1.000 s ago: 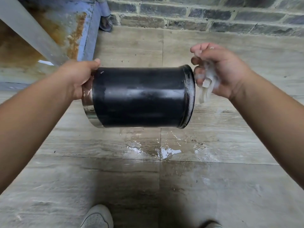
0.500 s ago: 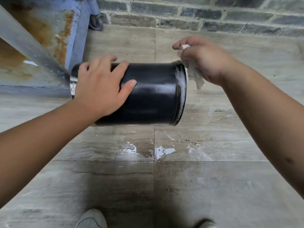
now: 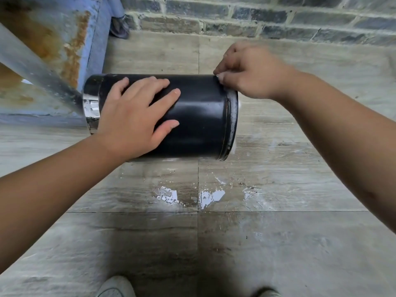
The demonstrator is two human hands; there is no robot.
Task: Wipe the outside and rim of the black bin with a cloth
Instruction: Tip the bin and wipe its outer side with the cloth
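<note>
The black bin (image 3: 201,116) is held on its side in the air, with its open rim pointing right and its shiny metal base band to the left. My left hand (image 3: 137,116) lies spread over the near side of the bin's body and holds it. My right hand (image 3: 250,73) presses a white cloth (image 3: 219,76) against the top of the rim. Only small bits of the cloth show under the fingers and behind the rim.
Below lies a tiled stone floor with small puddles (image 3: 188,196). A rusty blue metal structure (image 3: 64,50) stands at the left, close to the bin's base. A brick wall (image 3: 257,16) runs along the back. The tips of my shoes (image 3: 116,286) show at the bottom.
My left hand went from gripping the bin's base to lying over its side. My right hand with the cloth came down onto the top of the rim.
</note>
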